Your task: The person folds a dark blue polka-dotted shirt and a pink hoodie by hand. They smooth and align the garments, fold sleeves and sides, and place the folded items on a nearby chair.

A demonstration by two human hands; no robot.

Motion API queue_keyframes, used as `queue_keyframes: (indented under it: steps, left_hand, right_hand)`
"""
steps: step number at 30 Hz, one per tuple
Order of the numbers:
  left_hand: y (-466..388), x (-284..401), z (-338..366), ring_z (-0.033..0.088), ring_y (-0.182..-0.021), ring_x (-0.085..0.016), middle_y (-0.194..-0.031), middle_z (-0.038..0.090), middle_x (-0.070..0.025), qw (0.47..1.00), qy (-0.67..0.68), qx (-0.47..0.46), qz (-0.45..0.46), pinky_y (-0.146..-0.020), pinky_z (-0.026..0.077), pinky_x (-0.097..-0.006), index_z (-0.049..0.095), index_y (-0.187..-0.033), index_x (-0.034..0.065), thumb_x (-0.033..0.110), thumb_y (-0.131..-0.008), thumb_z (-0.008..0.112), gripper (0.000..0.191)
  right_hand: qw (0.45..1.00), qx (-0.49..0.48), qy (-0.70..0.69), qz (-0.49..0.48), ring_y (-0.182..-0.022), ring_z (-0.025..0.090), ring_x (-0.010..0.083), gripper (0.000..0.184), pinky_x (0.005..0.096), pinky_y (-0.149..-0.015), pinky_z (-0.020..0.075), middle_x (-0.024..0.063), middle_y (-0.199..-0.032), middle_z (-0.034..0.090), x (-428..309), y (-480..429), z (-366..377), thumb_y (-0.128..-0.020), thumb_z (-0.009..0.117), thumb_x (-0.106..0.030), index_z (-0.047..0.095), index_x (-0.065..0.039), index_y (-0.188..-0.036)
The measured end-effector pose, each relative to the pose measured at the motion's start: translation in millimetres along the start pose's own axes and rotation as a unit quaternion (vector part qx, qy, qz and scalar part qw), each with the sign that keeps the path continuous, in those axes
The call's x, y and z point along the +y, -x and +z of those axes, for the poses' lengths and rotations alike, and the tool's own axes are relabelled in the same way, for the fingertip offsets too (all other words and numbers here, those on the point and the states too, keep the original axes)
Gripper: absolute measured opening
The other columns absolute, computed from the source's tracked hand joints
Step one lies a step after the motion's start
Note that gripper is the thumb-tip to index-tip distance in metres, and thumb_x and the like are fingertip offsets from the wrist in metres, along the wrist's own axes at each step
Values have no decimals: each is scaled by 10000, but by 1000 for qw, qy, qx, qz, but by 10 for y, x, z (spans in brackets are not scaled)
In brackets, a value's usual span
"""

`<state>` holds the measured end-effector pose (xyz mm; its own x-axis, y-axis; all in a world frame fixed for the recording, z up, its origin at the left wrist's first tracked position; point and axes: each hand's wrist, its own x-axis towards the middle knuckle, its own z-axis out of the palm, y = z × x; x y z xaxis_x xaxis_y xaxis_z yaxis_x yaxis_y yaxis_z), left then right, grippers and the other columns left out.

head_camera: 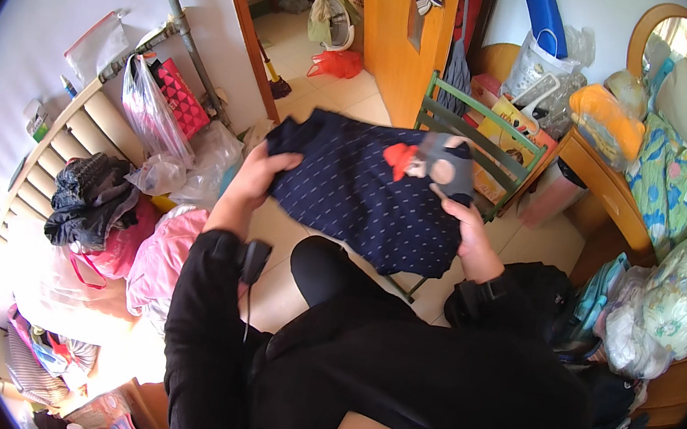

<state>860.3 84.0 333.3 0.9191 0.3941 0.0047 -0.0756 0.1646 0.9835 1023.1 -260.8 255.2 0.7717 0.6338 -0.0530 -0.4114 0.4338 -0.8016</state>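
Note:
A navy garment (347,183) with small white dashes is stretched between my two hands in front of my knees. My left hand (258,172) grips its left edge, thumb on top. At the opposite side, my right hand (472,227) pinches the cloth near a grey and red appliqué figure (446,163). The garment hangs in the air, its lower edge sagging. Just beyond its right end stands a green folding chair (484,119), partly covered by the cloth. What kind of garment it is, I cannot tell.
To the left, a slatted headboard (87,128) stands behind dark clothes (95,197) and a pink garment (169,248). A wooden desk (610,189) at right bears bagged items. Ahead are an orange door (402,48) and a red plastic bag (336,64) on the floor.

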Motion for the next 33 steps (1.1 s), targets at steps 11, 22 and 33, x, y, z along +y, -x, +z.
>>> queue_keyframes:
  steps: [11, 22, 33]
  left_hand:
    - [72, -559, -303, 618, -1086, -189, -1367, 570, -170, 992, -120, 23, -27, -854, 526, -298, 404, -1493, 1, 146, -920, 684, 654]
    - [2941, -1430, -2033, 695, -930, -193, -1079, 709, -103, 904, -57, 343, -248, -804, 568, -319, 591, -1304, 4, 205, -941, 651, 419]
    - [3891, -2036, -2402, 701, -962, -211, -1111, 712, -88, 848, 33, 461, -260, -838, 558, -337, 599, -1301, 23, 235, -964, 626, 399]
  right_hand:
    - [974, 200, -64, 84, -1055, 660, 294, 430, 423, -924, 539, 132, -1180, 674, 1064, -253, -1817, -880, 705, -109, 589, -8, -1281]
    - [976, 125, -23, 176, -1202, 607, 294, 543, 459, -1046, 477, 101, -1360, 618, 925, -189, -1820, -948, 659, -355, 551, -69, -1396]
    - [782, 355, 511, 23, -1298, 507, 310, 724, 444, -1099, 392, 177, -1474, 474, 480, -577, -2093, -905, 745, -311, 411, -29, -1482]
